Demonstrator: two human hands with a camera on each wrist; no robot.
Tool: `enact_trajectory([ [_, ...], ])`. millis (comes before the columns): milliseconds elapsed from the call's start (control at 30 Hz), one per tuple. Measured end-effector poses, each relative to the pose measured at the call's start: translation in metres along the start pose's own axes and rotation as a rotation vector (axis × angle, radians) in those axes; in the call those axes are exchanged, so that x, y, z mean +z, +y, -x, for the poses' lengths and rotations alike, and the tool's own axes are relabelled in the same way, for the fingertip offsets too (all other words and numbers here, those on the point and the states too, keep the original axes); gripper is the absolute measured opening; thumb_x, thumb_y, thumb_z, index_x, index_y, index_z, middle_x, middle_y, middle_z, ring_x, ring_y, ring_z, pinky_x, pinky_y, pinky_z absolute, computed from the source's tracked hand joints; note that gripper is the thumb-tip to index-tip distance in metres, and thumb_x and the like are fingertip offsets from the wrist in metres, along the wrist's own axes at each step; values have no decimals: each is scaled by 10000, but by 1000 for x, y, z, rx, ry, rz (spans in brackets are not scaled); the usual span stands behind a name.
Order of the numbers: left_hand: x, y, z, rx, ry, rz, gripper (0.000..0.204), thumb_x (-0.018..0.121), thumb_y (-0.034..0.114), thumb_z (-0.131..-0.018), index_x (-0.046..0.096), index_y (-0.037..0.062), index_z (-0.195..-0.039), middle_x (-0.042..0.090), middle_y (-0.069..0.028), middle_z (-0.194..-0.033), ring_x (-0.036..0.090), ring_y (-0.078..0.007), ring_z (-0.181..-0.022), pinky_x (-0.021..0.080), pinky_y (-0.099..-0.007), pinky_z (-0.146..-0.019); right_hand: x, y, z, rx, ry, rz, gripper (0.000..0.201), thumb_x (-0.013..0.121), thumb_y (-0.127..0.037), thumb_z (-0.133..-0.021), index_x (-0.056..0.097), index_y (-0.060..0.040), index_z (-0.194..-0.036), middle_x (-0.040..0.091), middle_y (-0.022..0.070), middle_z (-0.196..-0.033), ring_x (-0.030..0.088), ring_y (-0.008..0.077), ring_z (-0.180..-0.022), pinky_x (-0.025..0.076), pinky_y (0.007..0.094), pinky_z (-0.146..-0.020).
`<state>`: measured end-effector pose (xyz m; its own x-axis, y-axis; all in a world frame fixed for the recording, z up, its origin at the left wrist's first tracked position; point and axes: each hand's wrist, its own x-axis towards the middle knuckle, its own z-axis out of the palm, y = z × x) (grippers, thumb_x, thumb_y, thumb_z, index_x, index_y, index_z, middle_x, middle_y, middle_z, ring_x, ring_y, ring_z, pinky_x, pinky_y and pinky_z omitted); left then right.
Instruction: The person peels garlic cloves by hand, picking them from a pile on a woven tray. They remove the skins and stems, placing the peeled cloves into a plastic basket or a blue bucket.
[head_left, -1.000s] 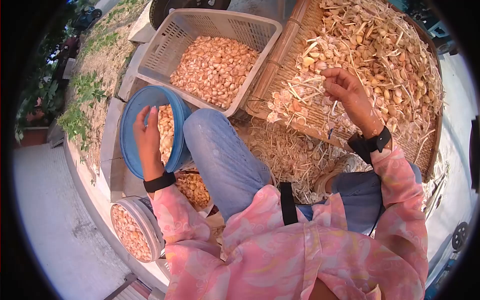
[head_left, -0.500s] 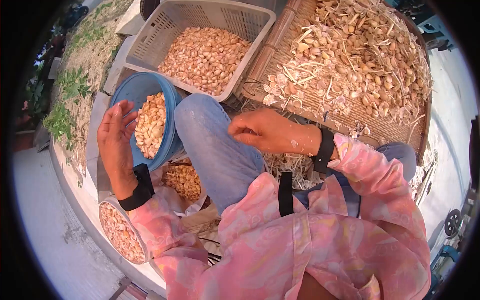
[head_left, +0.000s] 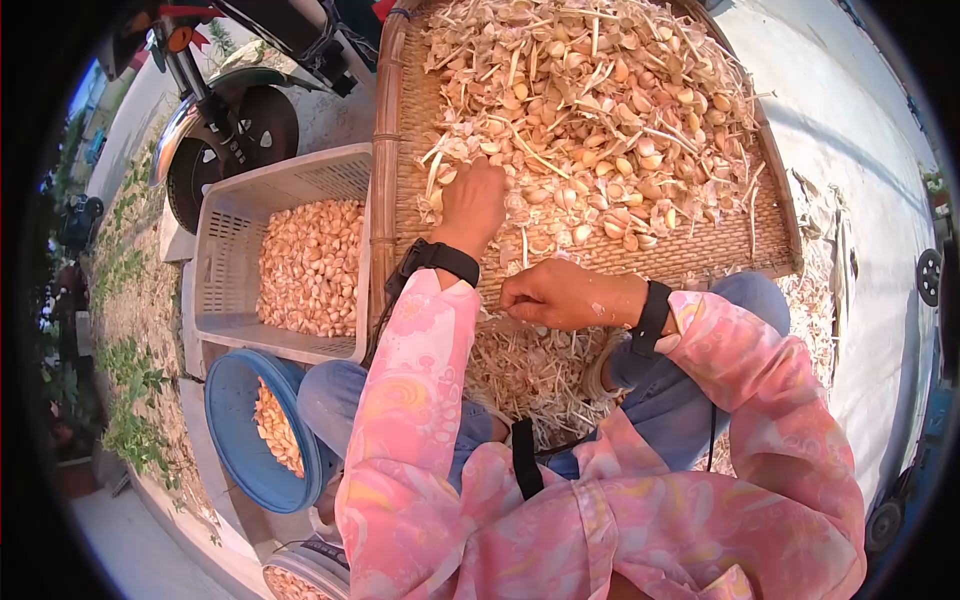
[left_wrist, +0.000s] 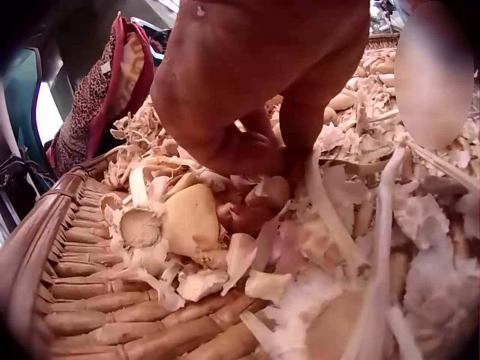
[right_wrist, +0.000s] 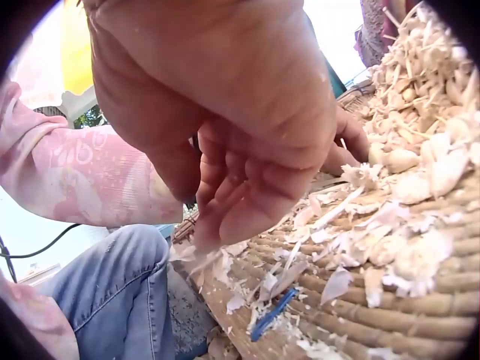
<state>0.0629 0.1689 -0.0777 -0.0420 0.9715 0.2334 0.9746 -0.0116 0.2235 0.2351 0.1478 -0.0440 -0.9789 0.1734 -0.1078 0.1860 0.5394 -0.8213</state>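
Note:
The left hand [head_left: 472, 205] reaches down into the left part of the garlic heap [head_left: 600, 110] on the woven tray [head_left: 388, 150]. Its bent fingers and thumb close round a reddish garlic clove [left_wrist: 249, 217] among papery skins in the left wrist view; the hand covers part of the clove. Over the tray's near edge is the right hand [head_left: 565, 293], lower and to the right of the left one. In the right wrist view its fingers [right_wrist: 225, 187] curl loosely above scattered skins, and no clove shows in them.
A grey plastic basket [head_left: 215, 262] of cloves stands left of the tray, with a blue bucket [head_left: 225, 440] of peeled cloves below it. Another tub [head_left: 335, 572] holds cloves at the bottom. Stems and skins [head_left: 535, 375] litter the ground between the legs. A wheel [head_left: 268, 125] stands behind the basket.
The view has swung right. The left hand has gone from the blue bucket to the heap on the tray. The right hand has moved from beside the knee to the tray's near edge.

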Motion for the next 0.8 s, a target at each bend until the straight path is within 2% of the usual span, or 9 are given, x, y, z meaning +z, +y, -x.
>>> enact_trajectory([
  [100,-11,12,10,-12,-137,40,204,647,172,-702,601,32,-842,601,-135,-833,568,-329,-797,446,-429,-674,-14,0,9,33,0,10,128,543,-117,-806,573,-40,-904,593,136,-757,583,308,-697,452,366,-632],
  [233,-20,10,16,-141,-259,66,274,663,239,-718,605,75,-930,600,-122,-886,576,-324,-820,448,-414,-670,-22,13,7,48,197,41,109,540,-126,-791,568,-46,-861,587,136,-730,582,312,-691,445,385,-626],
  [300,-22,19,13,-122,-233,32,303,651,261,-739,598,81,-976,587,-166,-898,579,-342,-822,454,-429,-684,-24,17,6,26,286,12,103,532,-140,-766,572,-58,-814,583,144,-690,578,333,-692,441,413,-633],
  [433,-2,27,-3,-159,-266,13,304,638,260,-736,581,48,-947,580,-189,-852,577,-371,-821,456,-450,-705,-27,17,8,17,296,48,103,531,-143,-773,574,-61,-817,588,140,-704,578,335,-695,444,404,-627],
  [500,3,23,-4,-190,-275,-17,280,625,244,-738,577,44,-928,585,-189,-827,580,-373,-801,458,-448,-693,-30,14,10,95,349,66,107,533,-145,-775,579,-61,-823,596,136,-716,583,330,-701,445,404,-628],
  [600,-4,15,19,-114,-148,-50,250,617,212,-729,574,45,-909,592,-193,-794,591,-357,-745,465,-433,-657,-32,20,9,128,504,71,125,554,-133,-791,572,-41,-875,606,126,-730,592,301,-678,454,375,-612],
  [700,-15,11,34,-234,-21,209,266,630,198,-717,581,46,-930,606,-164,-788,601,-297,-686,468,-394,-616,-31,33,4,121,656,28,199,573,-121,-811,566,-18,-982,615,128,-848,610,232,-690,469,337,-607],
  [733,-25,15,38,-315,-70,457,283,577,117,-760,538,-32,-997,607,-170,-847,612,-271,-724,483,-352,-661,-31,37,1,98,695,5,217,573,-121,-816,563,-15,-1004,610,129,-879,609,218,-695,470,329,-606],
  [800,-25,16,46,-375,23,930,284,590,115,-783,535,-29,-1021,606,-95,-833,593,-185,-702,470,-283,-628,-27,40,-5,21,753,-44,267,566,-136,-840,553,-4,-1071,582,103,-953,577,165,-686,462,284,-592],
])
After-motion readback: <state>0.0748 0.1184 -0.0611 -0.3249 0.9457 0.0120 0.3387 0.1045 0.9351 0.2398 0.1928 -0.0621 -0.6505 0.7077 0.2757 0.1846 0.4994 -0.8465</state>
